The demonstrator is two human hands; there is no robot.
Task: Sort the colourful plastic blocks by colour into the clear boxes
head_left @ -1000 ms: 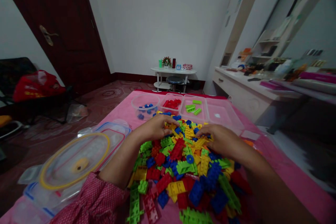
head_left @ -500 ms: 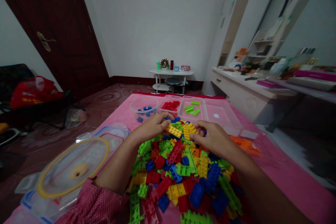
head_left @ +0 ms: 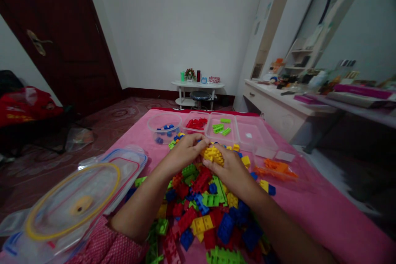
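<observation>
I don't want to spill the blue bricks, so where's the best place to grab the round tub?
Probably the left side of the round tub's rim, coming from the left. There the wall faces pink cloth, while a container of red bricks sits close on the right and loose bricks crowd the near right. It stands upright and looks open-topped, so keep it level.

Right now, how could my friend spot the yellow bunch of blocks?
Find the pink tablecloth, then the heap of coloured blocks on it. Toward its far side, the left hand and right hand almost meet. The yellow bunch is held there, unlike yellow blocks lying in the heap.
</observation>
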